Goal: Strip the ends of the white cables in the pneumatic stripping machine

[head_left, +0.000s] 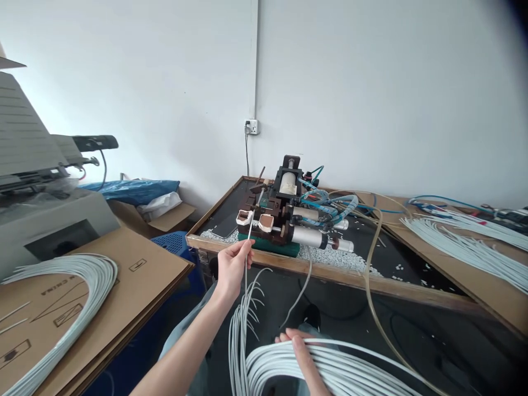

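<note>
My left hand (235, 265) pinches one white cable between thumb and fingers. The cable's end reaches forward between the two white-edged jaws of a pneumatic wire-stripping machine (289, 212). Lower right, my right hand (303, 357) is wrapped round a thick bundle of white cables (342, 366), its thumb lying across the top. Several loose cable ends (251, 300) from the bundle curve upward below my left hand. Just how far the single cable goes into the machine cannot be made out.
Small white offcuts (330, 258) lie on the wood-edged black bench around the machine. A clear air hose (371, 269) hangs over its front edge. Left, another cable bundle (93, 275) rests on stacked cardboard (144, 250). More white cables (466, 236) lie at the right. A blue stool (177, 245) stands behind the cardboard.
</note>
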